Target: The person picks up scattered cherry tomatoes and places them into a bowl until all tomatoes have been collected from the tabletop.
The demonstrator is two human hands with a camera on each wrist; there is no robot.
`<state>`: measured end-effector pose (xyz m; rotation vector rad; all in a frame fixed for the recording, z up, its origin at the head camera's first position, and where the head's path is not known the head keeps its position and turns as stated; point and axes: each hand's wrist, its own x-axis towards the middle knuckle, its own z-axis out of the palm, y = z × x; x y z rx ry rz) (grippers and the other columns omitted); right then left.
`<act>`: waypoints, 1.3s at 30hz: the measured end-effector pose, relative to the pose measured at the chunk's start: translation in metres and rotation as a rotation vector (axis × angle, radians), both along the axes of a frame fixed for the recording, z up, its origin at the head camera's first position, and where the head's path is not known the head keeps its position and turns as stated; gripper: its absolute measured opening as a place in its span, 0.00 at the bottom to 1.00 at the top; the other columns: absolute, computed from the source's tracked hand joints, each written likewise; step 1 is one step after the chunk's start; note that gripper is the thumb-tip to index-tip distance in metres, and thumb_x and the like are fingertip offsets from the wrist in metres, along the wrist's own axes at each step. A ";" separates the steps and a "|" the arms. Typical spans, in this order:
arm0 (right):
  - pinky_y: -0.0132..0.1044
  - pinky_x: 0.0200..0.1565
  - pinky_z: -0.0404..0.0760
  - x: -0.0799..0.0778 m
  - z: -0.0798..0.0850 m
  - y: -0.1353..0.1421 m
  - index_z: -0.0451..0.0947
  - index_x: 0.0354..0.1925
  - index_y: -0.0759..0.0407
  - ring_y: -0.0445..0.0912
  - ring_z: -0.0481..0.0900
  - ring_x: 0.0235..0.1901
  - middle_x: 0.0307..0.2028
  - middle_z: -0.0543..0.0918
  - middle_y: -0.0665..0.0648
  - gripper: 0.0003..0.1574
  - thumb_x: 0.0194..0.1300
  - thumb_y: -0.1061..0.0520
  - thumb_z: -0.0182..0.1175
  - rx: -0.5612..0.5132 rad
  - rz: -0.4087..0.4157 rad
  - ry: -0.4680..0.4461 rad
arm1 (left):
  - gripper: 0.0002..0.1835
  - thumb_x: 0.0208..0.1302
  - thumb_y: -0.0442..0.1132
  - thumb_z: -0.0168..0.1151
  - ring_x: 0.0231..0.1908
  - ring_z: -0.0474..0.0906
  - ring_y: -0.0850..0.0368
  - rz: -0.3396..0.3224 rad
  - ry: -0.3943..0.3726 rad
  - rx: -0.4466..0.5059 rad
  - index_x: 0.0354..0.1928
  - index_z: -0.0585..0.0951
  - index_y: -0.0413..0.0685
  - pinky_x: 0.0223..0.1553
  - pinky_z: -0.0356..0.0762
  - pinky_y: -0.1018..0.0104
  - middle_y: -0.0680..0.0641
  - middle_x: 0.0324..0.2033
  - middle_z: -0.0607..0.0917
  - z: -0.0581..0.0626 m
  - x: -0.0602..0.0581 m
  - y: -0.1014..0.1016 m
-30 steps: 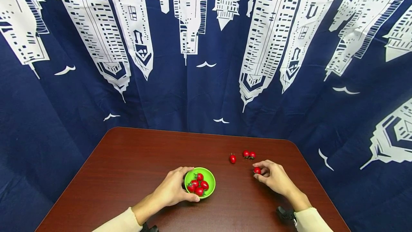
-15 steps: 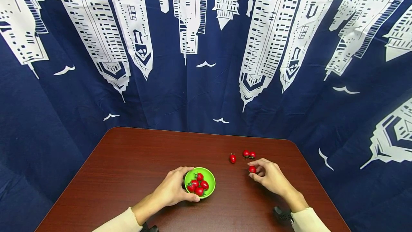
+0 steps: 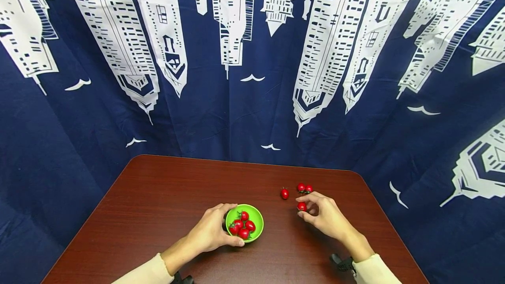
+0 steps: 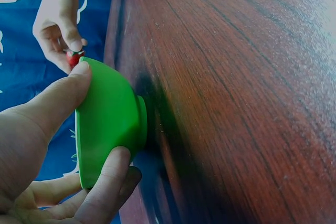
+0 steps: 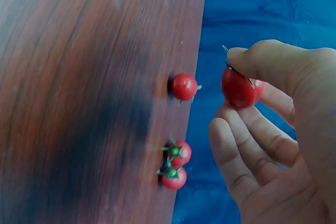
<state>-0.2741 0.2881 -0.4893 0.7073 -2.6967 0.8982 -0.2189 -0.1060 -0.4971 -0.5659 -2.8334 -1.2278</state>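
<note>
A green bowl (image 3: 258, 216) with several cherry tomatoes (image 3: 243, 233) inside stands left of the table's middle. My left hand (image 3: 211, 231) grips it from the left, and in the left wrist view the thumb lies at the rim with fingers round the green wall (image 4: 105, 119). To the right of the bowl, my right hand (image 3: 329, 218) pinches one cherry tomato (image 5: 241, 87) between thumb and fingers, raised above the table. Its green stem shows beside the thumb. Beyond that hand lie a single cherry tomato (image 3: 285, 193) and two more side by side (image 5: 176, 163).
The brown wooden table (image 3: 177, 187) has rounded far corners. Behind it hangs a dark blue cloth (image 3: 205, 122) printed with white buildings and birds. A black strap (image 3: 342, 263) sits at the right wrist.
My right hand has moved left toward the bowl, carrying the pinched cherry tomato. The left hand and bowl have stayed in place.
</note>
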 end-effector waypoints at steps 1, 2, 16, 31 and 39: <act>0.32 0.42 0.91 0.001 0.001 -0.002 0.94 0.58 0.55 0.39 0.89 0.40 0.45 0.91 0.43 0.24 0.65 0.63 0.86 -0.001 0.007 0.003 | 0.56 0.46 0.51 1.00 0.58 0.85 0.49 0.000 0.002 0.001 0.77 0.82 0.41 0.61 0.89 0.47 0.42 0.67 0.90 0.000 0.000 0.000; 0.32 0.42 0.91 0.001 0.002 -0.004 0.94 0.58 0.54 0.39 0.89 0.40 0.44 0.91 0.43 0.24 0.65 0.63 0.86 0.000 0.014 0.010 | 0.56 0.46 0.51 1.00 0.58 0.85 0.49 0.000 0.004 0.002 0.77 0.82 0.41 0.61 0.89 0.48 0.42 0.67 0.90 0.000 0.000 0.000; 0.33 0.42 0.89 0.010 0.014 -0.029 0.93 0.56 0.45 0.32 0.84 0.37 0.39 0.90 0.39 0.27 0.63 0.62 0.88 0.000 0.087 0.107 | 0.56 0.46 0.51 1.00 0.55 0.85 0.51 -0.016 0.028 0.001 0.77 0.83 0.40 0.58 0.89 0.54 0.42 0.65 0.91 0.000 -0.001 -0.002; 0.34 0.44 0.91 0.017 0.020 -0.058 0.92 0.58 0.47 0.36 0.87 0.38 0.44 0.91 0.43 0.27 0.63 0.62 0.88 -0.011 0.179 0.123 | 0.56 0.45 0.51 1.00 0.58 0.85 0.49 -0.007 0.033 -0.004 0.76 0.83 0.42 0.60 0.89 0.49 0.44 0.63 0.92 -0.002 -0.001 -0.002; 0.34 0.47 0.92 0.022 0.022 -0.075 0.92 0.61 0.48 0.37 0.89 0.40 0.47 0.91 0.43 0.28 0.65 0.61 0.87 -0.004 0.222 0.117 | 0.56 0.45 0.51 1.00 0.51 0.84 0.53 -0.018 0.040 0.010 0.76 0.83 0.39 0.53 0.88 0.59 0.43 0.62 0.92 -0.002 -0.001 -0.002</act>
